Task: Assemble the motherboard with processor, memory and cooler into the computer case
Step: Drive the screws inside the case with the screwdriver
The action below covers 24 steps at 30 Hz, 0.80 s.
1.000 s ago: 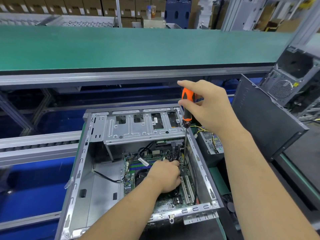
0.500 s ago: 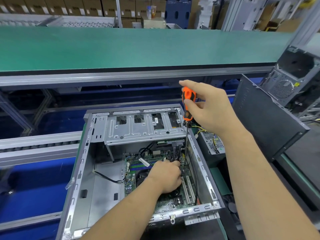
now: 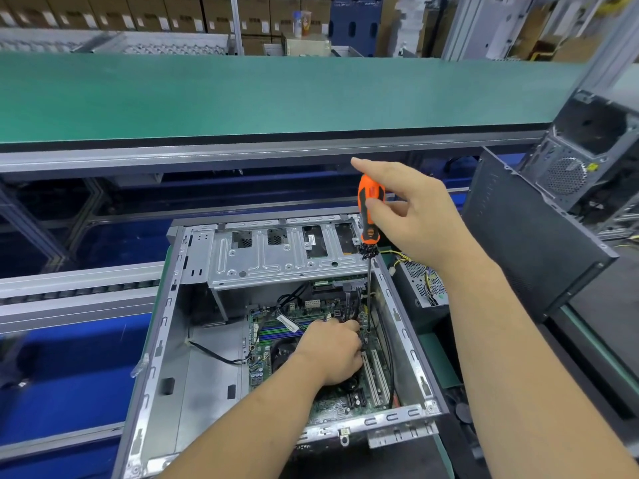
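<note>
1. Right hand (image 3: 411, 216) pinches the orange screwdriver (image 3: 370, 212) handle, shaft upright, tip down on the motherboard (image 3: 332, 402).
2. Left hand (image 3: 332, 350), fingers curled, rests on the motherboard at 7 o'clock from the tip; what it holds cannot be told.
3. Motherboard lies inside the open computer case (image 3: 207, 375).

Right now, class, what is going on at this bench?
A person is fixing a motherboard inside an open case. The right hand holds an orange screwdriver upright by its handle, index finger stretched out, with the shaft running down to the board near the case's right wall. The left hand is down inside the case, fingers curled among the black cables beside the shaft's tip; what it grips is hidden. A drive cage spans the case's far end.
</note>
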Motion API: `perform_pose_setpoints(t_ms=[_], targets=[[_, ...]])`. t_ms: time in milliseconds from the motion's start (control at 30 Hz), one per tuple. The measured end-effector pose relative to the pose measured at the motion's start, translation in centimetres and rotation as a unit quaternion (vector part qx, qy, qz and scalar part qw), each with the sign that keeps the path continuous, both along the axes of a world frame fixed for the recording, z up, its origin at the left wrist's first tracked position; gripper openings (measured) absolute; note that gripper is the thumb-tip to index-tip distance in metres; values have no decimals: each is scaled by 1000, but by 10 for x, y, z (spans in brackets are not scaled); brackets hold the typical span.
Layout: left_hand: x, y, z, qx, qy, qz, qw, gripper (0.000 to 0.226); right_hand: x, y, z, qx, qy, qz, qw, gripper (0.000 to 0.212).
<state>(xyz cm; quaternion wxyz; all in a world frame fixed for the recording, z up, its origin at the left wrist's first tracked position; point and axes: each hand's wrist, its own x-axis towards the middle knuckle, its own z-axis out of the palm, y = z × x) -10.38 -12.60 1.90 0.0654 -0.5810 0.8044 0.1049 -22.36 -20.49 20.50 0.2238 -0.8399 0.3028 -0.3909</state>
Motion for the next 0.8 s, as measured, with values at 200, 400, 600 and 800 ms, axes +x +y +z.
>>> perform_pose_setpoints(t_ms=[200,400,600,800], targets=[[0,0,0,5,-4,2,1000,39,-1,-1,1,0,-8,-30,1000,42],[-1,0,0,2,-6,4,1000,38,-1,-3,4,-37,25,-67,997,40],[-1,0,1,1,-3,1,1000,38,-3,-3,1,-16,6,-47,999,40],[-2,0,2,0,-7,3,1000,38,-4,2,1,15,-4,-26,1000,44]])
